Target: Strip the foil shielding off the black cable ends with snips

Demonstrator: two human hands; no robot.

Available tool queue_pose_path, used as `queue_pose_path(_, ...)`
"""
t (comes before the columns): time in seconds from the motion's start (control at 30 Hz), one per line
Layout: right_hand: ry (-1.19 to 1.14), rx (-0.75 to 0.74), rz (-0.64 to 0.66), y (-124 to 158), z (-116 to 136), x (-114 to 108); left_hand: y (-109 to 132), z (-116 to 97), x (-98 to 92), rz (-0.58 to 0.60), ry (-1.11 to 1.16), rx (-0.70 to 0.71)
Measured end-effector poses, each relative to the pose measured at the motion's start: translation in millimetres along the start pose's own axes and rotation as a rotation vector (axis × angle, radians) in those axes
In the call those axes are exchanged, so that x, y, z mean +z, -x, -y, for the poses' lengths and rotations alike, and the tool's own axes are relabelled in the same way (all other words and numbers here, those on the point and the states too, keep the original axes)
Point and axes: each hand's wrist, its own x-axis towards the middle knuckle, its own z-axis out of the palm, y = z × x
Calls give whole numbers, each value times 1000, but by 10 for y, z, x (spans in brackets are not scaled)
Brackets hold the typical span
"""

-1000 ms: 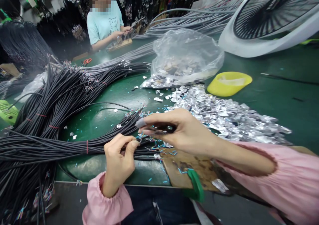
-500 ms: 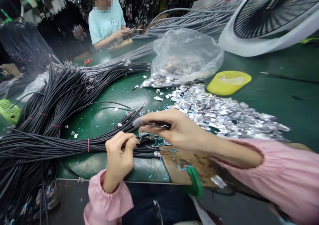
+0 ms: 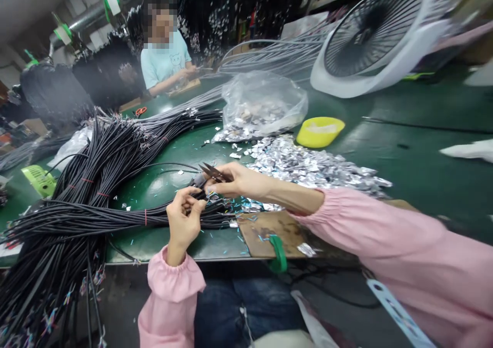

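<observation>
Pinching an end of the thin black cable bundle [image 3: 115, 217] lying on the green table [image 3: 404, 147], your left hand [image 3: 184, 219] steadies it; your right hand [image 3: 236, 182] grips small dark metal snips [image 3: 213, 172]: cut squarely, clear of your fingertips.

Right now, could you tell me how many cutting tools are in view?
2: snips in the right hand, and orange-handled scissors far up the table near the co-worker. Others may hide under the cables.
</observation>
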Motion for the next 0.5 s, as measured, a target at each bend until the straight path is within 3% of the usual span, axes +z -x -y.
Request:
queue_pose_path(0.3, 60, -14, 13, -58, 61, 1, -58, 36, -40, 116, -95, 183)
queue_pose_path(0.5, 172, -105, -90, -72, 106, 17, -77, 49, -47, 86, -83, 144)
